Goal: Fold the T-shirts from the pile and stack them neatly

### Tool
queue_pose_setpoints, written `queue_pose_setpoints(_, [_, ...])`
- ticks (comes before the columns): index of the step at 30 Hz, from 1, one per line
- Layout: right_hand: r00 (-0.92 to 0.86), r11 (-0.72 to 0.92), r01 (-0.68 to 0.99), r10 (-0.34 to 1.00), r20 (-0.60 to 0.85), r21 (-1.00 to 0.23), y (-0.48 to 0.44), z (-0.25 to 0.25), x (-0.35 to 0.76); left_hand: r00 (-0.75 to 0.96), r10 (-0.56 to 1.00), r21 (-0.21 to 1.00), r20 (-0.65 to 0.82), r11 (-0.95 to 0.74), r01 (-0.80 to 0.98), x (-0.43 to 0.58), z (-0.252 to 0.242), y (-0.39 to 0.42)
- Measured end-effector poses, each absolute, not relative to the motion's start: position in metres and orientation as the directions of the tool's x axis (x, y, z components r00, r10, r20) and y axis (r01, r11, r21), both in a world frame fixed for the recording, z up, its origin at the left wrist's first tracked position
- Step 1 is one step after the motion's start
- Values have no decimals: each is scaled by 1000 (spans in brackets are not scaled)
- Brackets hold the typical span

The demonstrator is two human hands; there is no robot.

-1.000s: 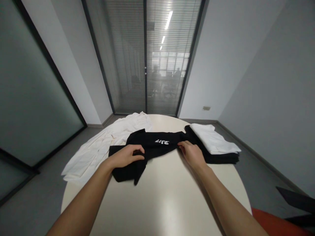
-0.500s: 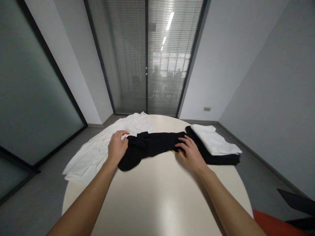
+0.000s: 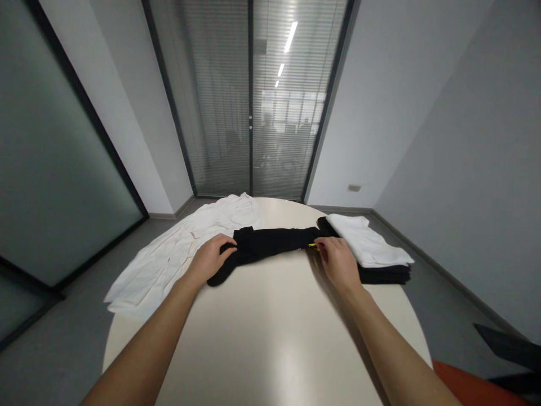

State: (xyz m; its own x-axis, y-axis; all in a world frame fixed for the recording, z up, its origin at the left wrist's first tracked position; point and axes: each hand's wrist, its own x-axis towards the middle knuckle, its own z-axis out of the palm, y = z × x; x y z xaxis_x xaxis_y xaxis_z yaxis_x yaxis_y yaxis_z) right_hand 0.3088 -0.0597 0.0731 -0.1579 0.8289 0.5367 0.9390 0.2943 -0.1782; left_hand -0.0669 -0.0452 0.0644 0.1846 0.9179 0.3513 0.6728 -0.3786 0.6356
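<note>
A black garment (image 3: 270, 243) lies folded into a long narrow strip across the far middle of the round cream table (image 3: 270, 338). My left hand (image 3: 210, 260) rests on its left end, fingers curled over the cloth. At the strip's right end my right hand (image 3: 338, 262) pinches the fabric, where a small yellow mark shows. Both forearms reach in from the bottom of the view.
A spread white garment (image 3: 169, 259) hangs over the table's left edge. At the right sits a stack of folded clothes, white (image 3: 366, 241) on black (image 3: 386, 273). Beyond are a glass door with blinds (image 3: 249, 96) and grey walls. An orange seat (image 3: 473, 386) is at the lower right.
The black garment has been folded over away from me into a narrower strip, hiding its white lettering. Both hands moved with the cloth toward the far side.
</note>
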Motion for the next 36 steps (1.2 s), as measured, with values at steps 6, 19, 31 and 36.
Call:
queue_pose_setpoints(6, [76,195,922,755,651,-335,-59,80,331,-323,894,882,310,-144,449,-87,49,-26])
queue_pose_setpoints(19, [-328,470,853,821,468,-227,-54,52,309,568,800,552,191,-566,612,-52,71,-67])
queue_pose_setpoints(31, [-280,457,860,795,539,-227,-48,39,295,296,938,864,182,-297,407,-40,77,-59])
queue_pose_setpoints(36, [-204,461,810,801,562,-363,-45,44,303,196,974,916,117,-183,358,-33,66,-53])
